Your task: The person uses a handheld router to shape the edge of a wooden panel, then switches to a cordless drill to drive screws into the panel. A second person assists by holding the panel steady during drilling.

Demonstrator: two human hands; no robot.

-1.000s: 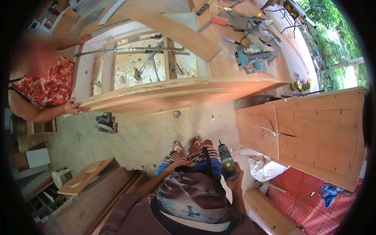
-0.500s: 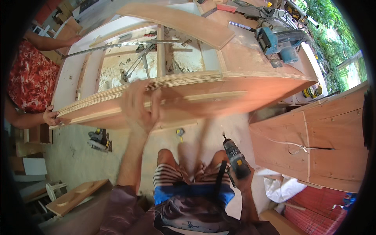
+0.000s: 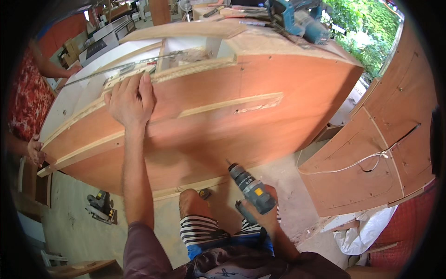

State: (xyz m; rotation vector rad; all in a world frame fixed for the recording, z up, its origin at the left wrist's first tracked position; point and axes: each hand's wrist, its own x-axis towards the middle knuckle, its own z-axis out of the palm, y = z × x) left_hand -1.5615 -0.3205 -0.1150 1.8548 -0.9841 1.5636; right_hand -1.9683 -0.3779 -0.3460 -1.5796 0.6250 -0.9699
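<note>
A large plywood cabinet frame (image 3: pixel 204 135) stands on its side in front of me, its reddish face toward me. My left hand (image 3: pixel 130 101) is closed over its upper edge, fingers curled across the top. In my right hand (image 3: pixel 265 209) is a cordless drill (image 3: pixel 251 188), its bit pointing up and left toward the panel; I cannot tell whether the tip touches it. Lighter wooden strips (image 3: pixel 232 103) run along the face, and one strip sticks out past the left end. A person (image 3: pixel 30 88) in red patterned clothing has one hand (image 3: pixel 35 148) at that left end.
A blue power saw (image 3: pixel 297 23) rests on top at the back right. Another saw (image 3: pixel 101 207) lies on the floor at left. A tape measure (image 3: pixel 204 193) is by my knee. At right stands a second plywood panel (image 3: pixel 357 162) with a white cable (image 3: pixel 344 167).
My left hand has come to grip the cabinet's top edge. The drill has moved up and left, closer to the panel. More of the reddish face shows now, and the view has tilted.
</note>
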